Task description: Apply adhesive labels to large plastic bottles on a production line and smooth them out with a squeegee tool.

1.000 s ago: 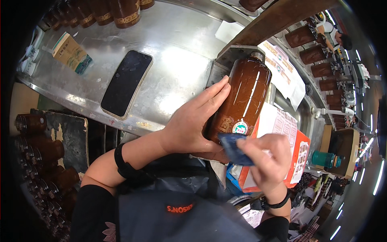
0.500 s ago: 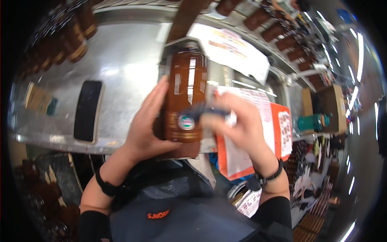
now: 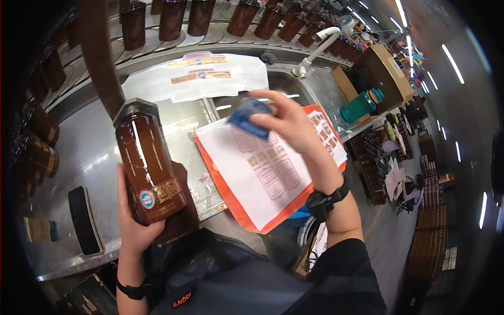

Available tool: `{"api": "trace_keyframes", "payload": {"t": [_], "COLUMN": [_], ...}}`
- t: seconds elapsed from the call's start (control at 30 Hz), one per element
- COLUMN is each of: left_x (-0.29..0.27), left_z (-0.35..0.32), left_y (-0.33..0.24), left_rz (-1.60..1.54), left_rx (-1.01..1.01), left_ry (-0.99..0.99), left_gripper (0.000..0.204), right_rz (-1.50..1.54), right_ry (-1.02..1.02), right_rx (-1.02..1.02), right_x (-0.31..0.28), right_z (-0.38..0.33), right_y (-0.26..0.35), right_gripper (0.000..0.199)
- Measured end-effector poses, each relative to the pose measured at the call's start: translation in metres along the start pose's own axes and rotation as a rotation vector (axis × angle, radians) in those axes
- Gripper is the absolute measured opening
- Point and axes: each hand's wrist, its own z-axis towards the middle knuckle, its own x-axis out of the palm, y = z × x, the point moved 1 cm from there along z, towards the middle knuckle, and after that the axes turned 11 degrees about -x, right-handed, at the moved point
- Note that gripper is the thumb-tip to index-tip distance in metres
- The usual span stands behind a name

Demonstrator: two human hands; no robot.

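A glossy brown bottle (image 3: pixel 147 157) is tilted before me, with a round white-and-green sticker (image 3: pixel 147 199) and a gold label (image 3: pixel 167 190) near its lower end. My left hand (image 3: pixel 137 223) is wrapped around the lower left of the bottle, thumb across its base. In my right hand (image 3: pixel 286 121) a flat blue piece (image 3: pixel 250 117) is pinched between thumb and fingers; motion blur hides its exact kind. That hand hovers over printed label sheets (image 3: pixel 262 205), which lie on an orange folder (image 3: pixel 239 215) at the right of the metal table.
A black phone (image 3: pixel 85 220) lies at the left. Behind are a white label backing sheet (image 3: pixel 210 79), a sink with a white tap (image 3: pixel 315 52), and several brown bottles (image 3: pixel 173 21) on a conveyor. A teal bottle (image 3: pixel 361 106) lies beside a cardboard box (image 3: pixel 383 68).
The view has swung right. My right hand has moved off the bottle with the blue piece to above the label sheets. My left hand stays on the bottle.
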Motion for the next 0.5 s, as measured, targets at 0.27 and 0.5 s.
{"api": "trace_keyframes", "payload": {"t": [0.27, 0.5], "left_x": [0.003, 0.006], "left_z": [0.002, 0.002], "left_y": [-0.001, -0.006], "left_rz": [0.044, 0.065], "left_rx": [0.047, 0.054], "left_ry": [0.013, -0.026], "left_gripper": [0.108, 0.109], "right_rz": [0.044, -0.733], "right_ry": [-0.574, -0.283], "right_rx": [0.423, 0.439], "right_x": [-0.234, -0.267], "right_z": [-0.089, -0.07], "right_y": [-0.107, -0.163], "right_gripper": [0.036, 0.039]}}
